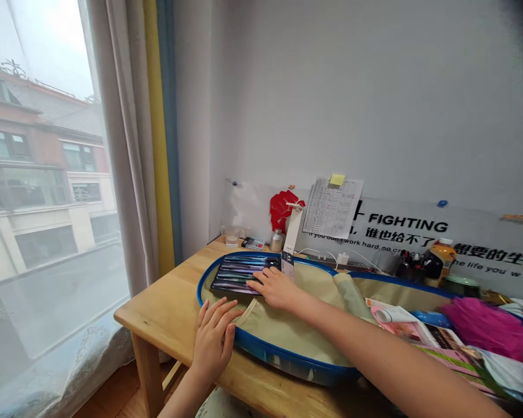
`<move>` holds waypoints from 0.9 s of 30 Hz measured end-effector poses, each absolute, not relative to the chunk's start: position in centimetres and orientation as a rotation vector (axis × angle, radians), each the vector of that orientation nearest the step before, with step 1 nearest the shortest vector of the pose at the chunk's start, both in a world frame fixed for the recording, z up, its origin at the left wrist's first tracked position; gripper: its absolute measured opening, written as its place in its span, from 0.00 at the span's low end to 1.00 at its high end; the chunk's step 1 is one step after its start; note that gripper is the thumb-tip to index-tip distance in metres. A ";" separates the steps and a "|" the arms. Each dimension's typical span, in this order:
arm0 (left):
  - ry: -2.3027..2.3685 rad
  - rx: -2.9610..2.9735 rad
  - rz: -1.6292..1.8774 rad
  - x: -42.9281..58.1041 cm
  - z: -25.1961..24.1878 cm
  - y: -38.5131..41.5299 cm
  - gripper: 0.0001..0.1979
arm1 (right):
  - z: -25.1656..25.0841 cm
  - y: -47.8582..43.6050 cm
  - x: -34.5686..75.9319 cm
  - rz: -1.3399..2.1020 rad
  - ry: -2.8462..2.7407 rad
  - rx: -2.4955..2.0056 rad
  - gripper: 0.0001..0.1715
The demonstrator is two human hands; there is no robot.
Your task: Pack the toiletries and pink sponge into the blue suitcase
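A dark tray of several slim blue and purple pens or sticks (237, 273) lies in the left part of a blue-rimmed, beige-lined case (305, 325). My right hand (276, 287) reaches across the case, its fingers spread over the tray's right end and touching it. Below the tray, my left hand (215, 331) is open at the case's front-left rim, fingers apart and holding nothing. A tall narrow white box (292, 235) stands upright just behind my right hand. A pale strip (246, 312) shows beside my left fingertips.
The case lies on a wooden table (165, 296) beside a curtained window. Behind it stand a small bottle (276, 240) and a clear cup (232, 238). At right are pink mesh (492, 328), packets, an orange drink bottle (441, 261) and white cables with a charger (343, 258).
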State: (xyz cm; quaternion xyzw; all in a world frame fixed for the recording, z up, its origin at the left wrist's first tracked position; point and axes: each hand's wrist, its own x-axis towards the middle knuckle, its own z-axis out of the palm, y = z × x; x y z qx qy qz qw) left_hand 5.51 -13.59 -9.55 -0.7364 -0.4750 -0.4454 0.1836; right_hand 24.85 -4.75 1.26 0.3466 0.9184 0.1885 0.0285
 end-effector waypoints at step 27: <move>-1.280 -2.097 -1.254 5.2 -9.9 -13.3 0.16 | 4.3 -5.9 30.3 0.201 2.860 1.358 0.28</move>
